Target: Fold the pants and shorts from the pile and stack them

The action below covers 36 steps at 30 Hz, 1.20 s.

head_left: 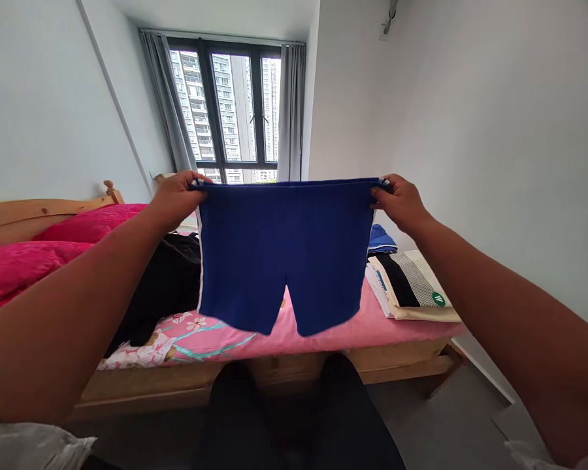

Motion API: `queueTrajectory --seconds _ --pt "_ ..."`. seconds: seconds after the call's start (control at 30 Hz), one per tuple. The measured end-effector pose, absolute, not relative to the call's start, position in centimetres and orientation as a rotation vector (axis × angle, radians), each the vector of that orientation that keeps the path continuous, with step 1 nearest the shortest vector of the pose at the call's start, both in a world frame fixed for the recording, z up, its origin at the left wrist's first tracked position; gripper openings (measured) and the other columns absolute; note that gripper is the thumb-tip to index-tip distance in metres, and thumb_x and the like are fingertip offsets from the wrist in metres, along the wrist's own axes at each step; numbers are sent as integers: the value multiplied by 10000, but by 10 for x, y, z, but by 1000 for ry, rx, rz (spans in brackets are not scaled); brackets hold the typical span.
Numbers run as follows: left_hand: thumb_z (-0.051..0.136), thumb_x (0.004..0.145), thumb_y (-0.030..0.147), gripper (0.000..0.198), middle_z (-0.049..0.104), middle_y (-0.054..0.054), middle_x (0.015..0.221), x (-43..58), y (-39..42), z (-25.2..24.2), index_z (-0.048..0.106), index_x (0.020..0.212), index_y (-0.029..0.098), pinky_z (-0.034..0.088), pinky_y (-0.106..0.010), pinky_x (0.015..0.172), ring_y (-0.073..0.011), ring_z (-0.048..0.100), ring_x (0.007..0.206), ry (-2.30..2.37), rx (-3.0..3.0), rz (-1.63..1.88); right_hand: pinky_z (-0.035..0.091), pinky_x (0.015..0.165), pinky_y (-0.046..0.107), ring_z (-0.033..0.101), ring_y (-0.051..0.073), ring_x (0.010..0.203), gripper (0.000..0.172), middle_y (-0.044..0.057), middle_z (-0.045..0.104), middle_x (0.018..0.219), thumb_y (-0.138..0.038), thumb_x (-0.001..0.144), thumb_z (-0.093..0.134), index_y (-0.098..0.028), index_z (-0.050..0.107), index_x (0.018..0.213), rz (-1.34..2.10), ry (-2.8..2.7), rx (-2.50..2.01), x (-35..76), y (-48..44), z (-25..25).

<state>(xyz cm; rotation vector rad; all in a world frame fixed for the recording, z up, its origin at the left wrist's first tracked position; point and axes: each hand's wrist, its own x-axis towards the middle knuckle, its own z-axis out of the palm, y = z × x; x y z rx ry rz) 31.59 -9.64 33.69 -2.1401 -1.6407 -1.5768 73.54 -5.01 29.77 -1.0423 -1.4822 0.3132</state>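
Forearms (pixel 102 294) lie nearest the camera in the head view, reaching forward. Blue shorts (pixel 284 248) hang spread out in front of the bed (pixel 333 326). Judged light, soft, limp and not fragile, with little slip; best held at the waistband (pixel 284 187) ends. Left hand (pixel 174 199) and right hand (pixel 404 201) each pinch one end, fingers closed on cloth.

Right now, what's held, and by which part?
Blue shorts, by the two ends of the waistband: left grip at one, right grip at the other.
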Motion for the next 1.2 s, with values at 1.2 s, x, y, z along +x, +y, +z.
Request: queueTrajectory --seconds 1.2 --pt "508 715 89 640 216 -136 1516 361 -230 -97 376 1325 234 197 -562 1123 -322 177 1406 -2299 -2042 -1290 371 1041 436 506 255 1146 515 75 544 1167 -141 690 419 -243 500 1188 571 -1438 -1418 696 -187 -109"
